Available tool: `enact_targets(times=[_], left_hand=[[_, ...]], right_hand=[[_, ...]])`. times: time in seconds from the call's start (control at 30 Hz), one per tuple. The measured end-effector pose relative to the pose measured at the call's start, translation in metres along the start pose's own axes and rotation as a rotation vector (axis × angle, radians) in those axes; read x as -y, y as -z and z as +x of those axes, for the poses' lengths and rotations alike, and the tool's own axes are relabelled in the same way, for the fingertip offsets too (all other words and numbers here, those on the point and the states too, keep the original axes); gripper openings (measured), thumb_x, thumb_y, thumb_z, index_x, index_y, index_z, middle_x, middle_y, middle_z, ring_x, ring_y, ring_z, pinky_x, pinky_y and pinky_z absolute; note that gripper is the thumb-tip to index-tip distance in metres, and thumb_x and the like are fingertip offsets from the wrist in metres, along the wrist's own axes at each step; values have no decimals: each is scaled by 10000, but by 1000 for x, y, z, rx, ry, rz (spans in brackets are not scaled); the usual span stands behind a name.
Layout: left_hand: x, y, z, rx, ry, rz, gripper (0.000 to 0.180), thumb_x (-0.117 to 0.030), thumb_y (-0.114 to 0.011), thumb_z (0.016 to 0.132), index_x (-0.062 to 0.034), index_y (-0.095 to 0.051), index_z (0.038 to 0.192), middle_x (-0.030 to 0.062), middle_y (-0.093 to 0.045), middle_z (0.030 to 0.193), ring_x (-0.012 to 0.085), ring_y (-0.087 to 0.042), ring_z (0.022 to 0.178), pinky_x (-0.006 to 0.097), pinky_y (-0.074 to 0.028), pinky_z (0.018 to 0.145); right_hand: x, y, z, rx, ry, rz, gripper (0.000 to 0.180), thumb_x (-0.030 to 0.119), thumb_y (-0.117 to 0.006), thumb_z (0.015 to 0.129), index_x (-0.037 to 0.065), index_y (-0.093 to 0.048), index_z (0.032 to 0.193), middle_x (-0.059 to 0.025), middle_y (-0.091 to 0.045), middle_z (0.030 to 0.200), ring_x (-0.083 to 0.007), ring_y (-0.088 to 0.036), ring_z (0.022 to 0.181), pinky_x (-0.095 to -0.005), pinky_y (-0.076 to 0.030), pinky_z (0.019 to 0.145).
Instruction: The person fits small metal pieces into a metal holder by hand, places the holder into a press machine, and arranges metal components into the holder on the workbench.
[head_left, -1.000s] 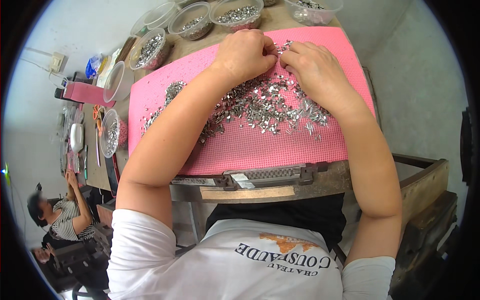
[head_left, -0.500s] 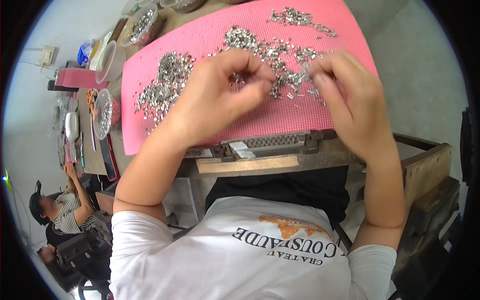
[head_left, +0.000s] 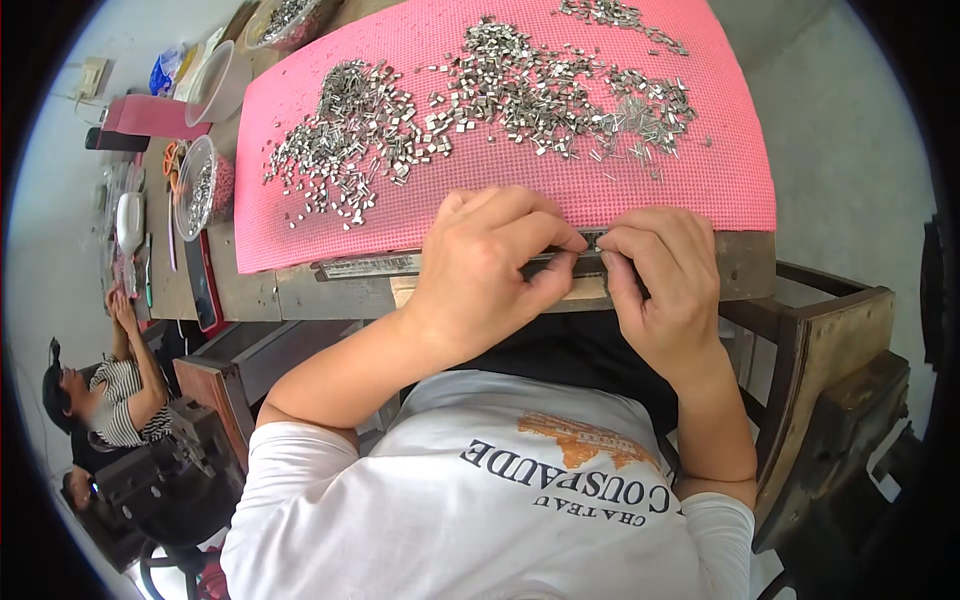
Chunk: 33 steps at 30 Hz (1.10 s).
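Observation:
At the near edge of the pink textured mat [head_left: 725, 195], my left hand [head_left: 490, 265] has its thumb and forefinger pinched together over a long narrow metal fixture [head_left: 370, 266]. My right hand [head_left: 665, 280] meets it there, fingers bent and tips pressed close to the left fingertips. Whatever the fingertips hold is too small or hidden to make out. Beyond the hands lie loose heaps of small shiny metal pieces: a left heap [head_left: 350, 130], a middle heap [head_left: 515, 90], and thin metal pins [head_left: 640, 120] on the right. My hands cover much of the fixture.
Left of the mat stand a clear tub of metal parts [head_left: 202, 190], an empty-looking tub [head_left: 218, 85], orange-handled scissors [head_left: 172, 165] and a red-edged flat device [head_left: 202, 285]. Another person [head_left: 130, 400] sits at the far left. A wooden frame [head_left: 820, 350] stands right.
Both hands have moved from above the metal heaps back to the fixture at the mat's near edge, and come closer together. The view has shifted, so the heaps show fully.

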<state>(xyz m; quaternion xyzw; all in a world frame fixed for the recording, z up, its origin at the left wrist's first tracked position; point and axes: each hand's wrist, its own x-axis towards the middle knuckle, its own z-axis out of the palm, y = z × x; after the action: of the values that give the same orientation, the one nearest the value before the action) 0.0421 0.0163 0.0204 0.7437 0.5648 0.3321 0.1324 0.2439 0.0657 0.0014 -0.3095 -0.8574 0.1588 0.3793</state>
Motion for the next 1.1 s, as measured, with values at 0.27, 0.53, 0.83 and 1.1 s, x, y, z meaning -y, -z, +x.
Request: enact_targets(times=[0.27, 0.53, 0.83, 1.1], left_hand=[[4, -10, -3, -80, -26, 108, 190, -55, -806, 702, -137, -766, 868, -20, -704, 902, 186, -664, 801, 348, -430, 731], [1, -8, 1, -49, 85, 11, 175, -51, -795, 706, -122, -757, 862, 11, -711, 900, 226, -674, 814, 364, -480, 734], [0, -4, 5, -3, 131, -68, 243, -46, -779, 722, -79, -691, 946, 63, -682, 861, 273, -651, 795, 380, -494, 730], [2, -10, 4, -15, 136, -78, 200, -103, -747, 783, -117, -690, 974, 33, -652, 882, 269, -630, 850, 408, -466, 744]], right_hand=[[3, -11, 5, -2, 58, -82, 265, -9, -763, 729, 46, -682, 975, -53, -654, 964, -261, -652, 913, -413, -479, 828], [1, -5, 4, -13, 62, -46, 220, 4, -784, 740, 34, -702, 942, -58, -685, 966, -261, -671, 894, -407, -487, 808], [-2, -4, 3, -17, 44, -11, 227, -7, -790, 744, 33, -709, 952, -69, -694, 976, -279, -671, 897, -408, -487, 804], [-1, -2, -1, 15, 44, 12, 238, 4, -784, 738, 52, -703, 957, -75, -688, 1050, -285, -665, 942, -429, -463, 853]])
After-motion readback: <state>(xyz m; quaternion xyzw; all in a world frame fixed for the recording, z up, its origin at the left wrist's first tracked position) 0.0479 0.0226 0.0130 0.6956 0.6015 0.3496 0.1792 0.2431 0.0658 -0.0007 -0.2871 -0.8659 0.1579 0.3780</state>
